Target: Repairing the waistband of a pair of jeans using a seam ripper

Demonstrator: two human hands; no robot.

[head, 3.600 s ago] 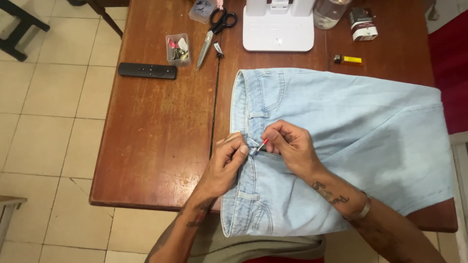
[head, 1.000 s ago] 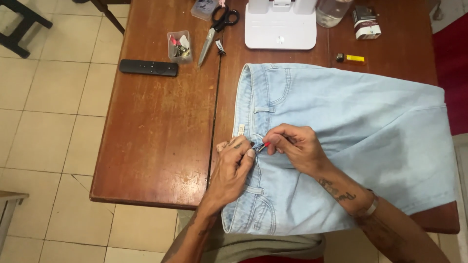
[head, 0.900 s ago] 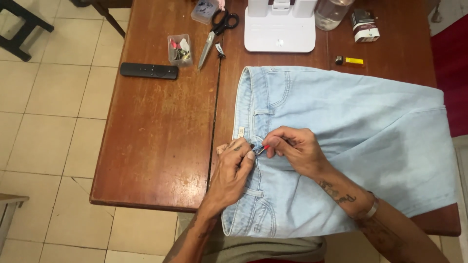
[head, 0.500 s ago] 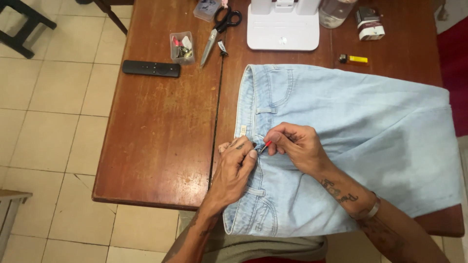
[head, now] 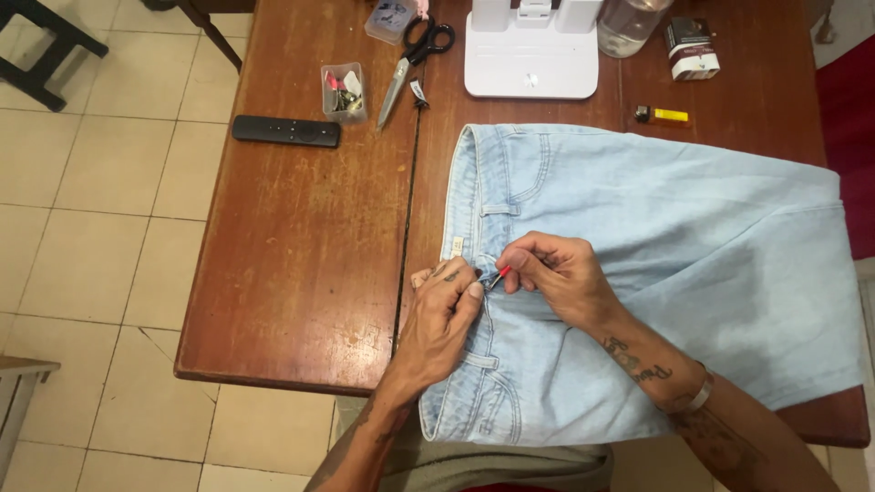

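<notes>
Light blue jeans lie spread over the right half of a brown wooden table, waistband to the left. My left hand pinches the waistband fabric near its middle. My right hand holds a small red-handled tool, thin like a seam ripper, with its tip at the waistband right beside my left fingers. Both hands rest on the denim.
At the table's far side lie black-handled scissors, a small clear box of bits, a black remote, a white appliance base, a yellow lighter, a small pack. Tiled floor lies left.
Both hands stay at the same spot on the waistband; the fingers shift only slightly. The view has drifted a little.
</notes>
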